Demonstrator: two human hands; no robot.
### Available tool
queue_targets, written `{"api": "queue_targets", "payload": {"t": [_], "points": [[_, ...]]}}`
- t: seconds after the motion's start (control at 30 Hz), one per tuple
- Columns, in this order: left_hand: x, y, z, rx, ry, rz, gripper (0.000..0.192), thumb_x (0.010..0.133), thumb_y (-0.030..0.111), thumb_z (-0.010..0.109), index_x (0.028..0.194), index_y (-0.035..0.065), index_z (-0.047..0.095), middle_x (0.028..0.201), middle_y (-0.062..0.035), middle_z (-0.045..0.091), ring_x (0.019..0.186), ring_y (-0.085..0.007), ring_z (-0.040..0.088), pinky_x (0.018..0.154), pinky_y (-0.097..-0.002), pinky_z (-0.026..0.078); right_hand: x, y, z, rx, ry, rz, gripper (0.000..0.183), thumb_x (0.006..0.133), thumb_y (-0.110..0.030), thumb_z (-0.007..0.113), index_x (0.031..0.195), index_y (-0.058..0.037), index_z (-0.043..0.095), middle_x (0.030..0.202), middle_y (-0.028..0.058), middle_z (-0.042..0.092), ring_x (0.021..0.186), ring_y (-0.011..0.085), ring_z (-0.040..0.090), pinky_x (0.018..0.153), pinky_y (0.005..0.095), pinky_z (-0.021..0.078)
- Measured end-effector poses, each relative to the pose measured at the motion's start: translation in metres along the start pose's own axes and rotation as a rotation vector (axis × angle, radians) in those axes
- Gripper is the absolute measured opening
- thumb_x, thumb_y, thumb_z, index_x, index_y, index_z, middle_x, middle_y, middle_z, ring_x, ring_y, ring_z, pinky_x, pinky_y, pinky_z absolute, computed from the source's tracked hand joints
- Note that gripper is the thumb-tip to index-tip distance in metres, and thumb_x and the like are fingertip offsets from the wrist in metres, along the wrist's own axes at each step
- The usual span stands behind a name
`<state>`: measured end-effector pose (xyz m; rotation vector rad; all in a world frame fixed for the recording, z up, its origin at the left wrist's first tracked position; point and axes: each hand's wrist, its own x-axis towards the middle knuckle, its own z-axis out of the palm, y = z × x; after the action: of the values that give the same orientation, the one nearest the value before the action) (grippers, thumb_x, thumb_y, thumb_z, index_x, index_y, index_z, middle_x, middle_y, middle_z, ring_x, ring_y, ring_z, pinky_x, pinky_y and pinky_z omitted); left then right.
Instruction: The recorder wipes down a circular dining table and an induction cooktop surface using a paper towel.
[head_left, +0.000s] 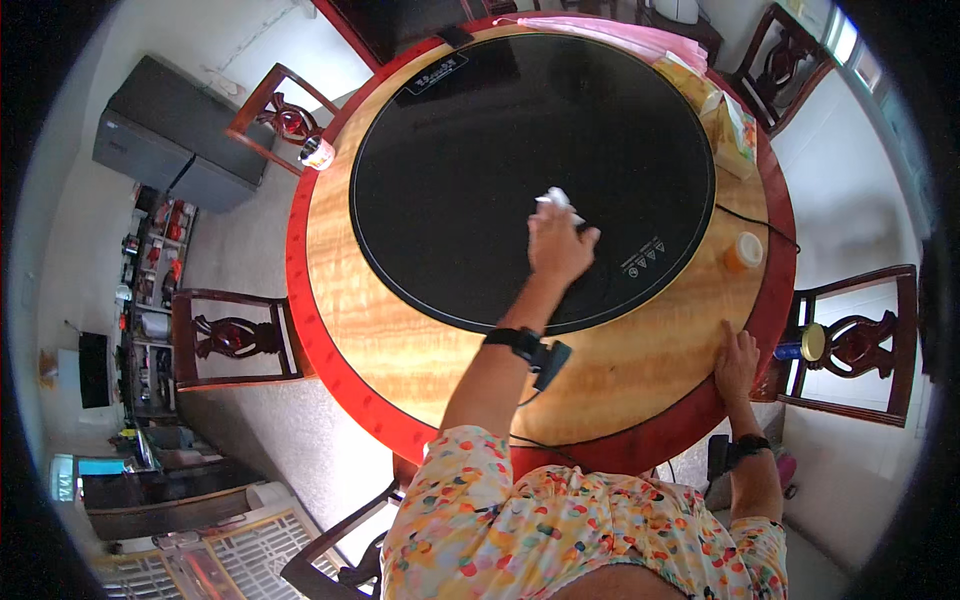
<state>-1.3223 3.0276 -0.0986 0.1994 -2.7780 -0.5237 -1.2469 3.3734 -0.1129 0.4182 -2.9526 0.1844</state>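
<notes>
My left hand (561, 244) is on a round black glass warming plate (480, 180), which lies on the table and carries printed warning triangles. Under its fingers is a crumpled white tissue or cloth (556, 198), partly hidden by the hand. At the table's right front edge, my right hand (736, 366) rests on the wood and the red rim with nothing seen in it, its fingers slightly spread. A small orange jar with a white lid (743, 252) stands beyond that hand. Both wrists wear black straps with a small device.
The round wooden table (420, 367) has a red rim. A patterned cup (317, 153) stands at its left edge. Tissue packs (731, 139) and a folded pink mesh food cover (622, 36) lie at the far right. A black cord (757, 222) crosses the rim. Carved chairs (238, 339) surround it.
</notes>
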Motion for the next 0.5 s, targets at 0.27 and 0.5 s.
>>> {"api": "queue_targets", "payload": {"t": [0.27, 0.5], "points": [[-0.032, 0.047, -0.008, -0.072, -0.294, 0.294, 0.019, 0.072, 0.014, 0.052, 0.082, -0.0002, 0.058, 0.103, -0.0169, 0.052, 0.100, -0.0306, 0.045, 0.083, -0.0394, 0.036, -0.002, 0.004, 0.008, 0.042, 0.039, -0.020, 0.044, 0.071, -0.014, 0.049, 0.115, -0.0122, 0.044, 0.089, 0.0108, 0.045, 0.086, 0.0286, 0.043, 0.070, 0.0404, 0.0356], [-0.089, 0.039, 0.002, 0.031, -0.029, 0.371, 0.025, 0.074, 0.019, 0.050, 0.087, -0.0015, 0.055, 0.102, -0.0214, 0.051, 0.103, -0.0338, 0.044, 0.085, -0.0409, 0.036, 0.002, -0.002, 0.008, 0.021, 0.050, -0.014, 0.040, 0.072, -0.015, 0.048, 0.112, -0.0132, 0.046, 0.089, 0.0093, 0.048, 0.085, 0.0279, 0.046, 0.067, 0.0420, 0.0375]]}}
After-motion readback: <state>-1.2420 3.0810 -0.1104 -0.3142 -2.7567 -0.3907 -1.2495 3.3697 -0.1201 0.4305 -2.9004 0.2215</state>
